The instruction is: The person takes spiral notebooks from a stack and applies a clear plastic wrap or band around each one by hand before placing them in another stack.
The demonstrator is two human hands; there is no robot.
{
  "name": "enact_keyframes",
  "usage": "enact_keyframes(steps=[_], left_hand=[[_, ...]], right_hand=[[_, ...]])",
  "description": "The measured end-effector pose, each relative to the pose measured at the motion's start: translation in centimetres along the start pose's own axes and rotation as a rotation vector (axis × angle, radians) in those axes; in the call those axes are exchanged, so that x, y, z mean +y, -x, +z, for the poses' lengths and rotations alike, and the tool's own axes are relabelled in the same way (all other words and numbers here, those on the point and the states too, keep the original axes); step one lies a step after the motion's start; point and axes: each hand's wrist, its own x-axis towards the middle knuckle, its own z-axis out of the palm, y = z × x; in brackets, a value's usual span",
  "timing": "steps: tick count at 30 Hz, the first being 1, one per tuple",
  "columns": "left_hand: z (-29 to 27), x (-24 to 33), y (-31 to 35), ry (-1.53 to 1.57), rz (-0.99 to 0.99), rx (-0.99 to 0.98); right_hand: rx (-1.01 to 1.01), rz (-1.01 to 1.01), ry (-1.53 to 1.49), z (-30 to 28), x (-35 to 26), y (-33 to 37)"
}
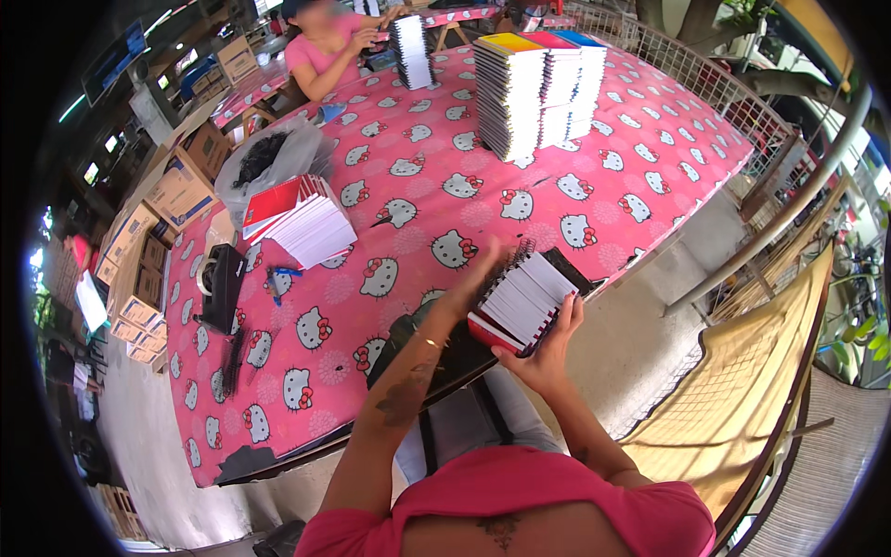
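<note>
Close to the table's near edge stands a stack of spiral notebooks (525, 299) with white page edges, dark coils and a red cover at one end. My right hand (548, 357) grips its near right side, thumb below and fingers along the right. On the other side, my left hand (471, 283) is beside the coils, fingers stretched out and slightly blurred; whether it touches them I cannot tell. Under the stack lies a dark surface (455, 362), partly hidden by my left forearm.
Tall notebook stacks (538, 93) stand at the far side. A red-covered paper stack (311, 223), a plastic bag (278, 162), a black tape dispenser (221, 288) and loose black coils (230, 362) lie left. Another person (325, 56) handles a notebook stack (411, 54). Cartons (181, 190) stand beyond the left edge.
</note>
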Motion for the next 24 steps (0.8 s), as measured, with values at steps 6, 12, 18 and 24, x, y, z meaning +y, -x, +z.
enact_keyframes(steps=[6,12,18,24], left_hand=[[13.4,11.0,4.4,-1.329,0.414,0.081],[14.7,4.5,5.9,-1.839,0.431,-0.086],[13.8,5.5,5.7,-1.787,0.364,-0.133],[13.0,8.3,4.3,-1.455,0.522,0.115]], right_hand=[[-0.007,0.096,-0.002,0.1,0.7,0.4],[0.060,-0.011,0.028,1.2,2.2,0.3],[0.018,0.035,0.023,0.7,0.8,0.8],[-0.006,0.123,-0.016,0.0,0.5,0.8]])
